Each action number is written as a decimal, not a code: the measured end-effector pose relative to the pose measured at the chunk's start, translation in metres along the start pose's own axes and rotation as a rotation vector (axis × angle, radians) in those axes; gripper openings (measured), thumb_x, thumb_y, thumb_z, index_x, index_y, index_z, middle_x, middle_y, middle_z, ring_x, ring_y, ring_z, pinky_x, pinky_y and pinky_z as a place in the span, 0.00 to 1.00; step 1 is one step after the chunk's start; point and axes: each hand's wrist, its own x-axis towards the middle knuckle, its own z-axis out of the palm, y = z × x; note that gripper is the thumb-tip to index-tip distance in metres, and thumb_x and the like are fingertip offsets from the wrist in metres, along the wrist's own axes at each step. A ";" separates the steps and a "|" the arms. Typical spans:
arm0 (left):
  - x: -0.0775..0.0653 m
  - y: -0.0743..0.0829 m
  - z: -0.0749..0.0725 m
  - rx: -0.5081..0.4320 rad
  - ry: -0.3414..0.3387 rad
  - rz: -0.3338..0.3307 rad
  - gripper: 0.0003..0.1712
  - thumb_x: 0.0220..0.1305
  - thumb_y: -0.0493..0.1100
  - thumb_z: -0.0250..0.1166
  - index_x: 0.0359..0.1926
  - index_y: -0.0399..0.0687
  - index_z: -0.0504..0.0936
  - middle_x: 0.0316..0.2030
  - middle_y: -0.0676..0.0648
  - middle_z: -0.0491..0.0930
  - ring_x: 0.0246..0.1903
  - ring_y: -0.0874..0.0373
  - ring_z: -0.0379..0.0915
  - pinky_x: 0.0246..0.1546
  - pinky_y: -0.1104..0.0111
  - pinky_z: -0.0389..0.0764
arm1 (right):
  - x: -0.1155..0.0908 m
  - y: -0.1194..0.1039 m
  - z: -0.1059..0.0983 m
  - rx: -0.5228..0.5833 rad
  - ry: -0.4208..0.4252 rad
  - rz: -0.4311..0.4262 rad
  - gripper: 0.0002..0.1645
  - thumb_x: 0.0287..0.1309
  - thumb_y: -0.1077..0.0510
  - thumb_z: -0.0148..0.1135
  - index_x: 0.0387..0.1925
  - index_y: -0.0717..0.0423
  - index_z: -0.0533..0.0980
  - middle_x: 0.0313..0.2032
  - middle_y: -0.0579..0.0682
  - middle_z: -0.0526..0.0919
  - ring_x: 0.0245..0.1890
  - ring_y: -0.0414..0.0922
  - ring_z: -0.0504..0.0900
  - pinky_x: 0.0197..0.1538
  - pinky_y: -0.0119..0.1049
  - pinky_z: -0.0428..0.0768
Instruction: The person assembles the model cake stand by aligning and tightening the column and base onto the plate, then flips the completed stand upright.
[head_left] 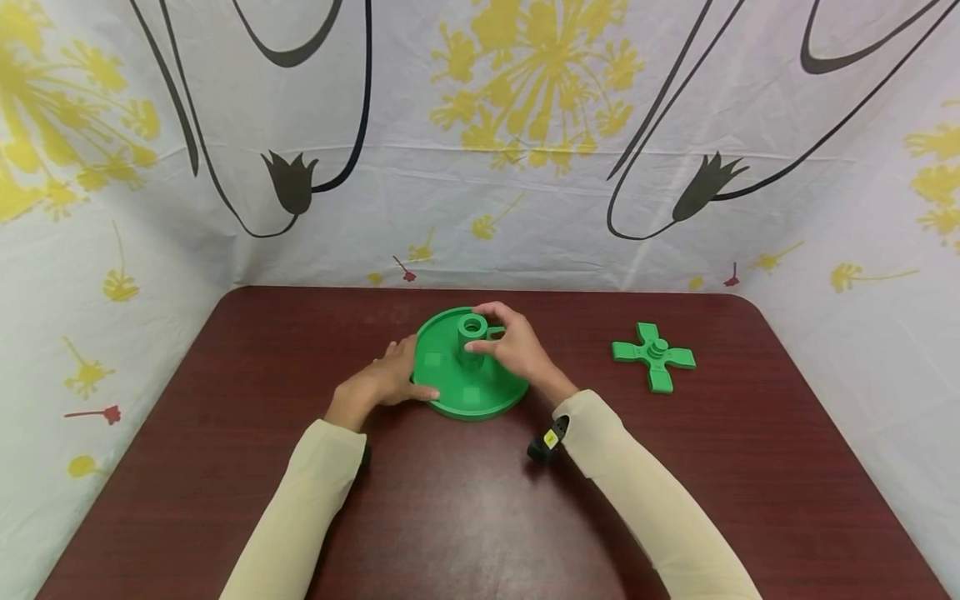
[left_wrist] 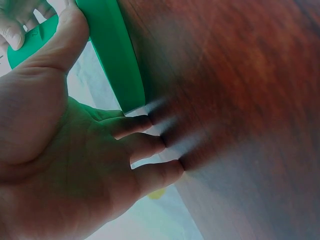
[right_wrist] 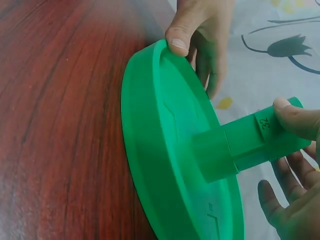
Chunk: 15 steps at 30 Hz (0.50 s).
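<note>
A round green tray (head_left: 474, 412) with a raised rim lies flat on the table. My left hand (head_left: 386, 377) holds its left side; the thumb lies over the rim (right_wrist: 145, 150), and the other fingers (left_wrist: 155, 177) spread outside, tips at the tabletop. Upright at the tray's middle stands a hollow green tube (head_left: 471, 340), marked "32" in the right wrist view. My right hand (head_left: 516, 346) grips this tube (right_wrist: 250, 137) near its top, thumb on one side and fingers on the other. Whether the tube is fastened to the tray cannot be seen.
On the dark red-brown table (head_left: 465, 517), a green cross-shaped piece (head_left: 656, 354) with a stepped round knob lies to the right. A patterned white cloth (head_left: 480, 217) hangs behind the table and along both sides.
</note>
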 end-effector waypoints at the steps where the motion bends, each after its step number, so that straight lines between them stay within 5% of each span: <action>1: 0.000 0.000 0.000 0.001 0.000 0.001 0.63 0.63 0.58 0.68 0.78 0.40 0.32 0.77 0.35 0.40 0.76 0.35 0.29 0.72 0.37 0.44 | 0.000 0.000 0.000 -0.012 0.007 0.004 0.33 0.51 0.65 0.75 0.59 0.64 0.74 0.54 0.59 0.79 0.53 0.57 0.79 0.57 0.51 0.79; 8: -0.001 0.002 0.000 0.000 0.000 0.002 0.63 0.64 0.58 0.68 0.78 0.39 0.32 0.77 0.35 0.40 0.76 0.35 0.29 0.72 0.38 0.44 | -0.001 -0.001 -0.003 -0.020 -0.049 -0.002 0.37 0.53 0.63 0.74 0.63 0.59 0.69 0.61 0.59 0.75 0.59 0.56 0.75 0.61 0.54 0.75; 15: -0.002 0.001 -0.001 0.001 0.007 -0.001 0.64 0.63 0.58 0.68 0.78 0.39 0.32 0.77 0.34 0.40 0.76 0.35 0.29 0.72 0.38 0.45 | -0.001 -0.003 -0.011 0.026 -0.143 -0.100 0.36 0.58 0.73 0.65 0.68 0.62 0.66 0.65 0.61 0.73 0.65 0.56 0.72 0.64 0.57 0.71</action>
